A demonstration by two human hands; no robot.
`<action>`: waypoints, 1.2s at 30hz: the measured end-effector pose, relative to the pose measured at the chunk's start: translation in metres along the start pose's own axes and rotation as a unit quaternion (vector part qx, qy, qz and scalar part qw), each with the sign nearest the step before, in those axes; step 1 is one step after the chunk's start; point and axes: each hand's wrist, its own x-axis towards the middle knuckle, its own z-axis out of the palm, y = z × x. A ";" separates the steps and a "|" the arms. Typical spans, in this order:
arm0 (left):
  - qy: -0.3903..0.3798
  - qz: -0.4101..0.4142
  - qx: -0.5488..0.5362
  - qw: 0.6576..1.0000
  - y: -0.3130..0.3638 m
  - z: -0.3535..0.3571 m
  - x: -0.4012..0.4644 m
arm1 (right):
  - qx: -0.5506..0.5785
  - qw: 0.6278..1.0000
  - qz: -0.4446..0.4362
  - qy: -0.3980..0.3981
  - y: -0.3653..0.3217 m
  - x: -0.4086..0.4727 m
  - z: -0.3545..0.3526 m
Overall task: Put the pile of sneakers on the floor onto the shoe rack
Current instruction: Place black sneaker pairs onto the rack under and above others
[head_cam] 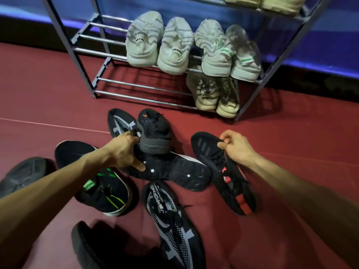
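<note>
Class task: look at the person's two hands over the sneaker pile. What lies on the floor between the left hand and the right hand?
In the head view, between the left hand and right hand lies an overturned black sneaker, sole up, with another black sneaker resting on it.

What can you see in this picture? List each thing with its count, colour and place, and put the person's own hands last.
Shoe rack: one, grey metal, against the blue wall.
Pale sneakers on rack: four on the middle shelf, two beige on the bottom shelf, more partly visible on top.
Black sneakers on floor: about eight, some with green, red or grey-white marks, piled in front of the rack.
Floor: dark red.
Left hand: gripping a black sneaker in the pile.
Right hand: pinching the red-marked sneaker.
</note>
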 end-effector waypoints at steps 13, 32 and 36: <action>0.310 0.366 0.306 0.822 -0.026 -0.029 -0.057 | -0.036 0.988 -0.141 0.059 -0.058 0.020 0.041; 0.245 -0.291 -0.255 0.889 -0.071 -0.011 -0.026 | 0.293 0.903 0.146 -0.279 -0.105 -0.026 0.074; 0.137 -0.264 -0.495 0.816 -0.050 -0.008 -0.028 | 0.162 0.939 0.106 -0.284 -0.130 -0.030 0.083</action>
